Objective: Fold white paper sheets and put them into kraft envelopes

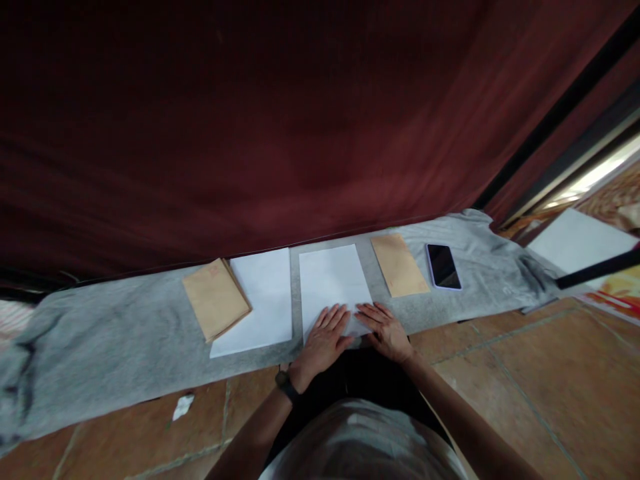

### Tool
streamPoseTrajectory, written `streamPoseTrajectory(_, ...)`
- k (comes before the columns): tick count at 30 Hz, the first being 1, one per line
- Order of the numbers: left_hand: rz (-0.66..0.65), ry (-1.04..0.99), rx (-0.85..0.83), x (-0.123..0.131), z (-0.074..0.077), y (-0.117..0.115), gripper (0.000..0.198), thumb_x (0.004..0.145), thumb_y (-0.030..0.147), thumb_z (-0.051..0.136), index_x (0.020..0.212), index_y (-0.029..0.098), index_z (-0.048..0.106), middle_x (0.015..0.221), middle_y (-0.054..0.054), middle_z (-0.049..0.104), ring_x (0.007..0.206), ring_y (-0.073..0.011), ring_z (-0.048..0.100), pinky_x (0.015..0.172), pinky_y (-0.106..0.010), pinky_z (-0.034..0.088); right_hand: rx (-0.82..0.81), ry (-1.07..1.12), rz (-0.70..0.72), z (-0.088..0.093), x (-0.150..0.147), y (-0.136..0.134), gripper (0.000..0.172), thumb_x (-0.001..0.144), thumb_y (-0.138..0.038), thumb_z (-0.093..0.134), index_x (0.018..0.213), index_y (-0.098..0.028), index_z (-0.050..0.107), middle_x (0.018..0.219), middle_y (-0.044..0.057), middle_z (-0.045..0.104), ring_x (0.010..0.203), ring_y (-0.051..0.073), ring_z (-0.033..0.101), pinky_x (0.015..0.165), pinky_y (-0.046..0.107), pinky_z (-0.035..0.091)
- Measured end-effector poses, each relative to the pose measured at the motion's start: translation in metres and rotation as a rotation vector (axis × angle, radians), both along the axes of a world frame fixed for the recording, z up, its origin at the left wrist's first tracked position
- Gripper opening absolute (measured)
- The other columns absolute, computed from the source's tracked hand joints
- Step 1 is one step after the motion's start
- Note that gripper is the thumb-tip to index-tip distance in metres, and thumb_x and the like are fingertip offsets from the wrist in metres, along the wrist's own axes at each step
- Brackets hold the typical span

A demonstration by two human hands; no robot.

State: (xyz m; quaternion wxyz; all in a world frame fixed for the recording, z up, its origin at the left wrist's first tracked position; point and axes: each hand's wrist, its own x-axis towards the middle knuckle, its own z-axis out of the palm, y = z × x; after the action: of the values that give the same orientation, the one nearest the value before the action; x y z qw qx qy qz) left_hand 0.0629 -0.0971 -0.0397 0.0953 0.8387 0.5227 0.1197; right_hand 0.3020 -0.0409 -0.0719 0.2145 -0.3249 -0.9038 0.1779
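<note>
A white sheet of paper (333,277) lies on the grey cloth in front of me. My left hand (326,337) rests flat on its near left part, fingers stretched out. On the near right corner lies my right hand (385,330), its fingers extended and palm down. The sheet's near edge is partly hidden beneath both hands. To the left is another stretch of white paper (267,293), with a stack of brown envelopes (216,299) overlapping its left side. A single brown envelope (399,265) sits to the right of the sheet, apart from my right hand.
A phone (443,267) with a dark screen lies right of the single envelope. Grey cloth (115,340) covers the long narrow surface, backed by a dark red curtain (280,133). A crumpled white scrap (183,406) is on the tiled floor (525,373).
</note>
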Motion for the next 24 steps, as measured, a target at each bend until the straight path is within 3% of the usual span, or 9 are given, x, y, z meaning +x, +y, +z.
streamPoseTrajectory(5, 0.088, -0.049, 0.012, -0.017, 0.0, -0.026, 0.057, 0.097, 0.038, 0.059, 0.151, 0.023, 0.045, 0.159, -0.01, 0.045, 0.15, -0.0247, 0.037, 0.123, -0.05, 0.035, -0.011, 0.056, -0.02, -0.005, 0.002, 0.001, 0.061, 0.083, -0.01, 0.059, 0.141, -0.026, 0.059, 0.151, 0.007, 0.055, 0.141, 0.025, 0.05, 0.122, 0.055, 0.035)
streamPoseTrajectory(11, 0.227, -0.148, 0.054, -0.038, -0.008, -0.032, 0.042, 0.097, 0.023, 0.054, 0.139, 0.024, 0.059, 0.148, -0.008, 0.059, 0.139, -0.0229, 0.053, 0.118, -0.048, 0.045, -0.033, 0.139, -0.025, -0.008, 0.003, 0.005, 0.044, 0.092, -0.012, 0.054, 0.13, -0.03, 0.068, 0.136, 0.004, 0.068, 0.131, 0.022, 0.06, 0.119, 0.054, 0.039)
streamPoseTrajectory(14, 0.244, -0.205, 0.075, -0.044, -0.002, -0.036, 0.035, 0.098, 0.019, 0.048, 0.126, 0.025, 0.068, 0.134, -0.006, 0.069, 0.129, -0.0224, 0.062, 0.112, -0.047, 0.051, -0.047, 0.151, -0.032, -0.007, 0.004, 0.004, 0.039, 0.096, -0.016, 0.055, 0.128, -0.032, 0.069, 0.129, 0.003, 0.073, 0.126, 0.022, 0.064, 0.117, 0.054, 0.042)
streamPoseTrajectory(19, 0.237, -0.351, -0.005, -0.042, 0.01, -0.058, 0.026, 0.101, 0.028, 0.05, 0.109, 0.028, 0.075, 0.112, -0.004, 0.077, 0.107, -0.0214, 0.072, 0.1, -0.043, 0.058, -0.101, 0.163, -0.034, 0.001, 0.017, -0.011, 0.027, 0.101, -0.031, 0.055, 0.121, -0.032, 0.073, 0.118, 0.0, 0.077, 0.113, 0.022, 0.071, 0.107, 0.046, 0.053)
streamPoseTrajectory(24, 0.27, -0.498, -0.028, -0.045, 0.002, -0.074, 0.026, 0.092, 0.021, 0.06, 0.113, 0.028, 0.073, 0.122, -0.004, 0.074, 0.115, -0.0226, 0.069, 0.104, -0.045, 0.057, -0.165, 0.163, -0.034, 0.005, 0.033, -0.023, 0.024, 0.099, -0.03, 0.058, 0.116, -0.031, 0.074, 0.115, 0.001, 0.077, 0.109, 0.022, 0.071, 0.098, 0.041, 0.058)
